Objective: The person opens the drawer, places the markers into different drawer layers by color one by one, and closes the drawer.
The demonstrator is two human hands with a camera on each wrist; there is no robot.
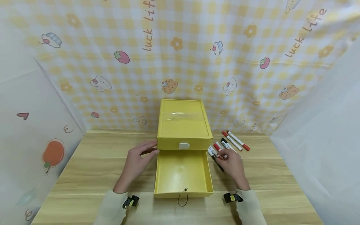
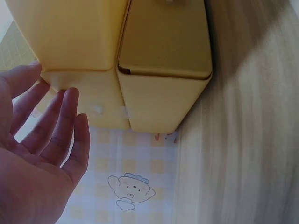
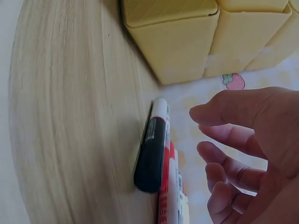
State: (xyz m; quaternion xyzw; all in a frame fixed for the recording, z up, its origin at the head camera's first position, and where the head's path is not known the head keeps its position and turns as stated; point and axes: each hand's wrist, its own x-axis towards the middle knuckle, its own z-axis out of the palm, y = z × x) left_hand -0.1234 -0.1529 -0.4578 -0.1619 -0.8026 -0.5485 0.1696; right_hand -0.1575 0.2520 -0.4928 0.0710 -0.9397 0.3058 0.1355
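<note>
A yellow drawer box (image 1: 184, 126) stands at the back of the table, its lower drawer (image 1: 181, 172) pulled out toward me. Beside the box's left front edge is my left hand (image 1: 136, 161), fingertips at the side wall. The left wrist view shows that hand (image 2: 44, 149) with fingers loosely spread against the box. On the other side, my right hand (image 1: 232, 164) hovers over several markers. Its fingers are parted and hold nothing in the right wrist view, close to a white marker with a black cap (image 3: 150, 154).
Red-and-white markers (image 1: 238, 140) lie farther back on the right. A white tab (image 1: 184, 146) marks the upper drawer's front, and a thin dark loop (image 1: 182, 205) hangs from the lower drawer. Behind the box hangs a yellow checked cloth (image 1: 180, 68).
</note>
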